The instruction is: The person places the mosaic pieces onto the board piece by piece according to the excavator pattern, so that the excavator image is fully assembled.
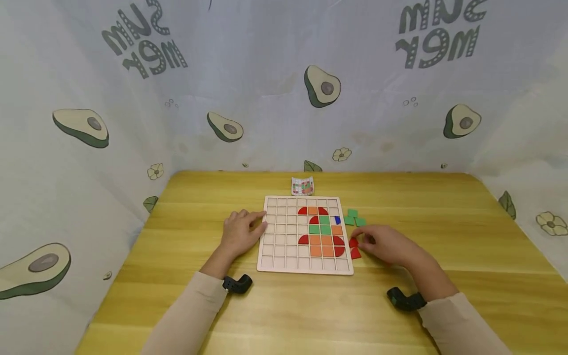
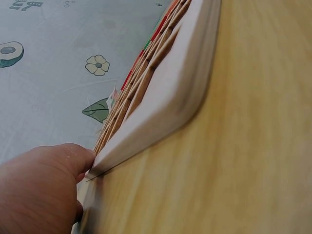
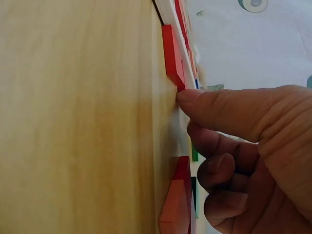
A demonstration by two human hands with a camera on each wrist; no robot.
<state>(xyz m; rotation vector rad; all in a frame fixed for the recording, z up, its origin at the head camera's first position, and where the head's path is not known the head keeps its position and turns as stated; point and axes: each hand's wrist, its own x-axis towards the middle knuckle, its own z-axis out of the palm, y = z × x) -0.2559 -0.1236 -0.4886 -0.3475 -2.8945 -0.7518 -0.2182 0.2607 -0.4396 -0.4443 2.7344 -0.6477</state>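
Note:
A pale wooden grid board [image 1: 279,264] lies on the table with red, orange, green and blue pieces in its right half. At its left edge rests my left hand [image 1: 241,231], thumb and forefinger apart and touching the rim; the left wrist view shows the thumb [image 2: 78,158] against the board's side. Beside the right edge my right hand [image 1: 385,244] has its fingers curled, thumb and forefinger at a small red piece [image 1: 353,242]. Another red piece [image 1: 356,253] lies just nearer. From the right wrist, the thumb tip [image 3: 190,96] meets red; the forefinger's contact is partly hidden.
Several green squares [image 1: 352,213] lie right of the board. Behind it stands a small printed pattern card [image 1: 302,186]. An orange piece [image 3: 174,209] lies below my right fingers. A curtain [image 1: 266,98] with avocado prints hangs behind the wooden table [image 1: 213,187].

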